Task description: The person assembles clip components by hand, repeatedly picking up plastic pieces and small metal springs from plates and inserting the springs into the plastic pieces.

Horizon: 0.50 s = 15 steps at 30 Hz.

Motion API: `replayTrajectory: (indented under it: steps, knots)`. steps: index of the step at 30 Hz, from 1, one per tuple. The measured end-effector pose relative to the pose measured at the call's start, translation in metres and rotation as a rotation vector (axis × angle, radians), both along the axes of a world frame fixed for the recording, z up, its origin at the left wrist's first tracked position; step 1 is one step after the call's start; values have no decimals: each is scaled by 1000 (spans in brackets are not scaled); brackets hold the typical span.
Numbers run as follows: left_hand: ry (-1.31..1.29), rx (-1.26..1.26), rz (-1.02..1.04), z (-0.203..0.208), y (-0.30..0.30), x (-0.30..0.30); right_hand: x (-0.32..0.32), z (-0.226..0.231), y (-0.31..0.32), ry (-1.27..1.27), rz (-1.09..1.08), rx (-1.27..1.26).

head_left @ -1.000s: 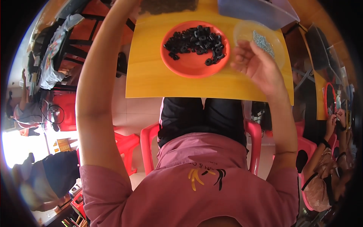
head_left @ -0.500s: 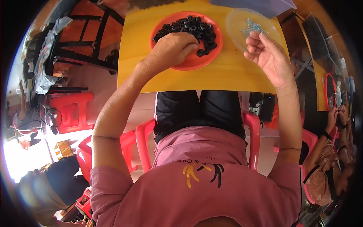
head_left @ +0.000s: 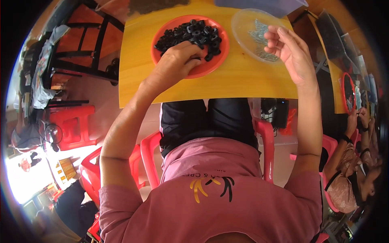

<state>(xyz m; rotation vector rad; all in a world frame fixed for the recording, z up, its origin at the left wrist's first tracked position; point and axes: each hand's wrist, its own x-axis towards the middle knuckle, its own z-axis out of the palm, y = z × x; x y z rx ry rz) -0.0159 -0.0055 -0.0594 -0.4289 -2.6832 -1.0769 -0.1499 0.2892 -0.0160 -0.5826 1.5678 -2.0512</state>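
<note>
Many small black plastic pieces (head_left: 196,32), some knobby or ring-like, are heaped in an orange-red plate (head_left: 221,65) on the yellow table. My left hand (head_left: 178,60) is over the plate's near side, thumb and fingers closed around a small black piece at the edge of the heap. To the right lies a round, clear plastic dish (head_left: 241,40) with a scatter of tiny silvery metal pieces (head_left: 259,34). Above that dish's right side is my right hand (head_left: 291,52), palm turned inward, fingers curled toward the thumb. Whatever may be between those fingertips is too small to make out.
The yellow table (head_left: 162,91) ends just in front of my lap. A pale purple bin (head_left: 259,3) stands at its far edge. At the right, another person's hands (head_left: 356,117) work by a second table with a red plate (head_left: 348,93). A red stool (head_left: 73,125) is at the left.
The view has shifted slightly. My left hand has drawn a little toward the plate's near edge and its fingers are around a black piece. My right hand stays raised by the clear dish.
</note>
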Motion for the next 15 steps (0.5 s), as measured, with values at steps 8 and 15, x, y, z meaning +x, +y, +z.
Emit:
replayTrajectory:
  steps: [8, 15]
  knots:
    - [-195, 259, 133, 10, -15, 10, -30, -6, 5, 763, -169, 679]
    - [-333, 525, 146, 10, -18, 19, -21, -8, -11, 1029, -72, 1071]
